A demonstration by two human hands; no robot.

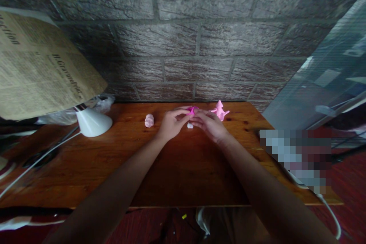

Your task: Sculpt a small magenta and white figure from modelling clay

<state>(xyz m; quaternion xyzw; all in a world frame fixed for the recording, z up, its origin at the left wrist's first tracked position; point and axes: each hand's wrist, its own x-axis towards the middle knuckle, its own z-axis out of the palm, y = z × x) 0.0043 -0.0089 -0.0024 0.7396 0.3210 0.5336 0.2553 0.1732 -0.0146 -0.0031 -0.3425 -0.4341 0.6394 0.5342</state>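
My left hand [170, 124] and my right hand [211, 126] meet over the far middle of the wooden table [183, 160]. Together their fingertips pinch a small bright pink piece of clay [192, 110]. A tiny pale pink bit [190, 125] lies on the table just under the fingers. A pale pink lump [149, 120] sits to the left of my left hand. A light pink modelled figure [219, 110] stands just right of my right hand, near the wall.
A white lamp base [93, 122] with its cable stands at the back left, beside crumpled clear plastic [100, 103]. A newspaper sheet [42, 68] hangs over the left. A brick wall closes the back. A white cable [328, 206] runs off the right front edge.
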